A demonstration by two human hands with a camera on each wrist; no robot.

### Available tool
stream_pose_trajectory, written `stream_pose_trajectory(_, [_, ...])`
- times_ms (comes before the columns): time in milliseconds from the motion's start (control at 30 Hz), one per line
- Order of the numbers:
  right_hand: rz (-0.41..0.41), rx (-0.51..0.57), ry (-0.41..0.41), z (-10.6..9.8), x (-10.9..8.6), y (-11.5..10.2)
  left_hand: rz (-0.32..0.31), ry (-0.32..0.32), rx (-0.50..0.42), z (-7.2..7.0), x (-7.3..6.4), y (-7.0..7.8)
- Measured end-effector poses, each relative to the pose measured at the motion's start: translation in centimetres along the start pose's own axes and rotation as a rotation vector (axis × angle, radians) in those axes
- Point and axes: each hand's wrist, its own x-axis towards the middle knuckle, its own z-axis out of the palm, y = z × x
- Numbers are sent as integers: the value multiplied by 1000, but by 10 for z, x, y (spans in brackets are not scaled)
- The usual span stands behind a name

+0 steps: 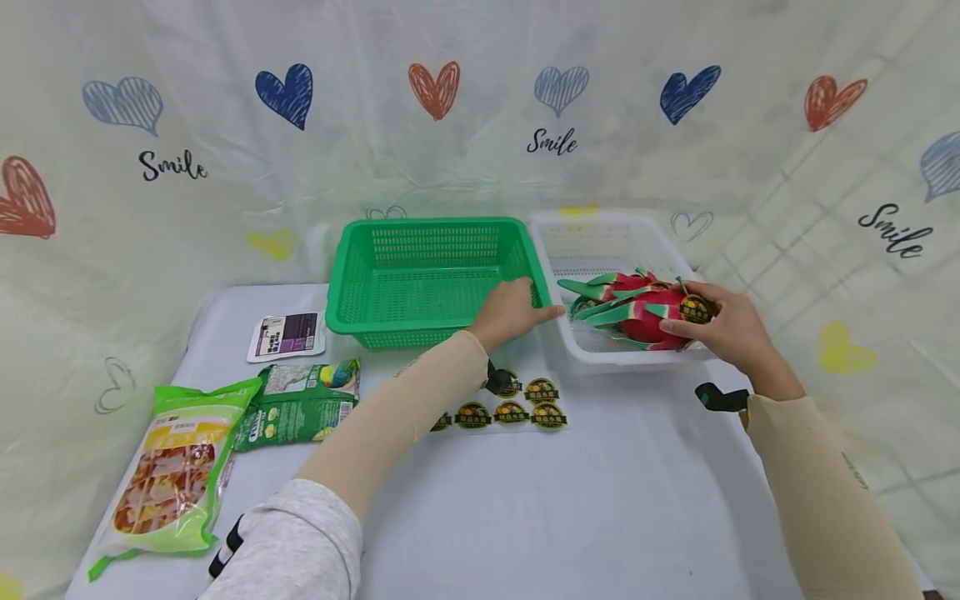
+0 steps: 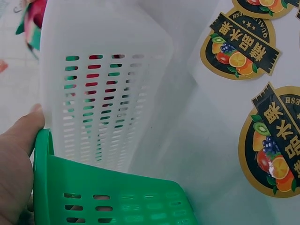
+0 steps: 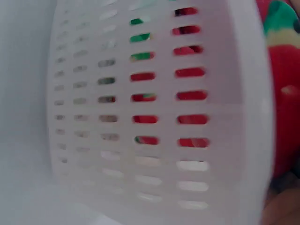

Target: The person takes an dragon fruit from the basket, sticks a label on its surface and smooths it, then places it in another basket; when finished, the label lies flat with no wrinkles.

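In the head view my left hand point(image 1: 513, 314) holds the right rim of a green plastic basket point(image 1: 347, 333), its thumb reaching across to the neighbouring white basket point(image 1: 592, 357). The left wrist view shows that thumb point(image 2: 29, 125) against the white rim, beside the green one; the other fingers are mostly hidden. Red dragon fruits point(image 1: 643, 323) with green scales lie inside the white basket. My right hand point(image 1: 731, 325) grips the right end of the front one, where a round black-and-gold fruit sticker point(image 1: 696, 308) shows. In the right wrist view, the white basket's slotted wall point(image 3: 154, 108) hides most of this grip.
A sheet of similar stickers point(image 1: 512, 412) lies in front of the green basket, partly under my left forearm. To the left are a white-and-purple packet point(image 1: 287, 337), a green snack bag point(image 1: 303, 408) and a larger bag of packaged food point(image 1: 168, 483). A heart-patterned curtain point(image 1: 480, 158) hangs behind.
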Motion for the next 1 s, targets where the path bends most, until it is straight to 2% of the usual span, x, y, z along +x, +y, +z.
stream_pose_trajectory(200, [-14, -39, -43, 6, 9, 3, 0, 1, -5, 0, 0, -1])
stream_pose_trajectory(467, [-53, -146, -110, 18, 20, 6, 6, 5, -4, -1, 0, 1])
stream_pose_trajectory(733, [-8, -176, -188, 21, 27, 8, -13, 3, 21, 0, 0, 1])
stream_pose_trajectory(1000, [-15, -165, -160, 27, 30, 6, -12, 17, 23, 0, 0, 0])
